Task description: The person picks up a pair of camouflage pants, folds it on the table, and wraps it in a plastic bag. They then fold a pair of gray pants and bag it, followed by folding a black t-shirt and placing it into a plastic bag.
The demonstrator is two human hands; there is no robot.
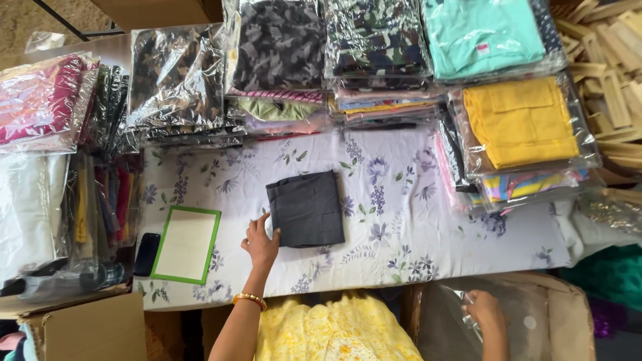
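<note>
A folded dark grey garment point(306, 208) lies in the middle of a table covered by a white cloth with purple flowers point(394, 220). My left hand point(260, 242) rests on the cloth, its fingers touching the garment's lower left edge. An orange bead bracelet sits on that wrist. My right hand point(483, 310) reaches down into a cardboard box point(574, 314) below the table's front edge, fingers on clear plastic bags point(455, 314) inside it.
Stacks of bagged folded clothes line the back and left: camouflage prints point(277, 43), a teal one point(483, 30), a yellow one point(520, 122), pink ones point(37, 97). A green-framed white board point(186, 244) and a dark phone point(146, 253) lie at left. Wooden pieces point(612, 80) pile at right.
</note>
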